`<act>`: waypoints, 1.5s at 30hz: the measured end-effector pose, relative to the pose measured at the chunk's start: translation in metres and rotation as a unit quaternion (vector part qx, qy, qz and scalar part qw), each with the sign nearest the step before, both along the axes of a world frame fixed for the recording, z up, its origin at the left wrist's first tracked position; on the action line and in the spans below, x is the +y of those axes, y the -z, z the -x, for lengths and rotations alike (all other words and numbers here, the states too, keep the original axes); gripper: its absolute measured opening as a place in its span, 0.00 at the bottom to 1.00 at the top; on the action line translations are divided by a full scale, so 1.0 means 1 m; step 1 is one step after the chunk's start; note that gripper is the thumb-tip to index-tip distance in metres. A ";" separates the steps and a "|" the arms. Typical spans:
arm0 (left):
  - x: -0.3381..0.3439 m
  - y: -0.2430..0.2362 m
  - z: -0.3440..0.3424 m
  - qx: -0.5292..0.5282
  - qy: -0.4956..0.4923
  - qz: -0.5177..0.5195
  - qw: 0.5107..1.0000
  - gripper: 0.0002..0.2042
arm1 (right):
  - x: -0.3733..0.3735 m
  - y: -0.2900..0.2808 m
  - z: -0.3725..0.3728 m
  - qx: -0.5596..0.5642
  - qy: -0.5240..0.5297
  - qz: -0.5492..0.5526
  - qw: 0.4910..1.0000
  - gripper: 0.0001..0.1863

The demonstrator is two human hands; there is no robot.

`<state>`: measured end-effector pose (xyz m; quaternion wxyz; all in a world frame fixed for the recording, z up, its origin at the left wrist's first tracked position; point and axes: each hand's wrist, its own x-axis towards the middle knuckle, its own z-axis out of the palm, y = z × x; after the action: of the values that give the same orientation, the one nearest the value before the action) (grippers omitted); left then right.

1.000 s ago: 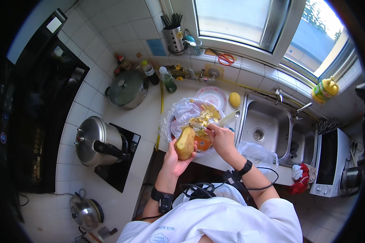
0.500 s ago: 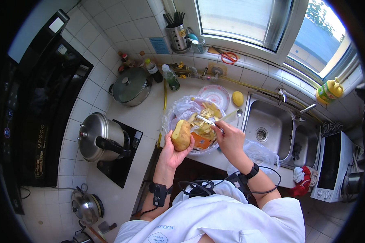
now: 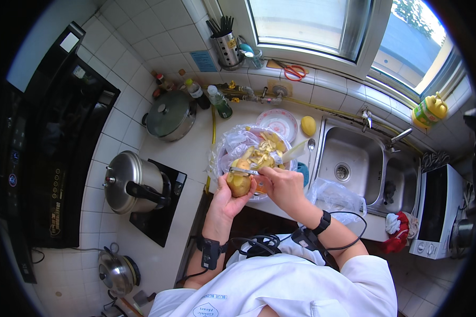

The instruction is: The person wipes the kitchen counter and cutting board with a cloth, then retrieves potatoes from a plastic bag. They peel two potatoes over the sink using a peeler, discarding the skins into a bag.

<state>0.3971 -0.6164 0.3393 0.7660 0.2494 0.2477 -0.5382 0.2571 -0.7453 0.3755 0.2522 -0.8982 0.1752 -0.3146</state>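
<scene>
A partly peeled potato (image 3: 239,186) rests in my left hand (image 3: 226,202), whose fingers curl round its lower end. My right hand (image 3: 286,190) grips a peeler (image 3: 244,170), its metal head lying across the potato's upper part. Pale bare flesh shows there, and brown skin covers the lower part. Just beyond both hands is a basin lined with a clear plastic bag (image 3: 223,149), holding many potato peels (image 3: 267,150). Behind it lie a plate with a pink pattern (image 3: 276,122) and a yellow oval thing (image 3: 308,126), perhaps a peeled potato.
To the right, a spoon (image 3: 311,150) lies beside the double sink (image 3: 349,153), with a plastic bag (image 3: 334,201) near its front edge. A pressure cooker (image 3: 135,182) stands on the black cooktop (image 3: 156,222) at left. Behind are a lidded pan (image 3: 169,116) and bottles (image 3: 220,103).
My right hand has moved left and nearer to me, bringing the peeler from over the peels onto the potato. The potato has tilted in my left hand.
</scene>
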 end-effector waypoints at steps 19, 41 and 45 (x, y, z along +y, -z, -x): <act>0.010 -0.012 0.001 -0.092 -0.015 -0.045 0.995 0.25 | -0.004 0.000 0.003 0.023 0.007 -0.155 0.988 0.08; 0.013 -0.030 -0.002 -0.007 0.054 0.072 0.996 0.28 | -0.035 0.018 -0.004 0.087 0.136 0.054 0.985 0.08; 0.010 -0.028 -0.004 -0.004 0.054 0.068 0.996 0.29 | -0.034 0.013 0.002 0.034 0.132 0.045 0.990 0.08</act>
<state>0.4013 -0.6061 0.3677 0.7522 0.2112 0.1938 -0.5933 0.2551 -0.7795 0.3621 0.1617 -0.8879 0.2865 -0.3217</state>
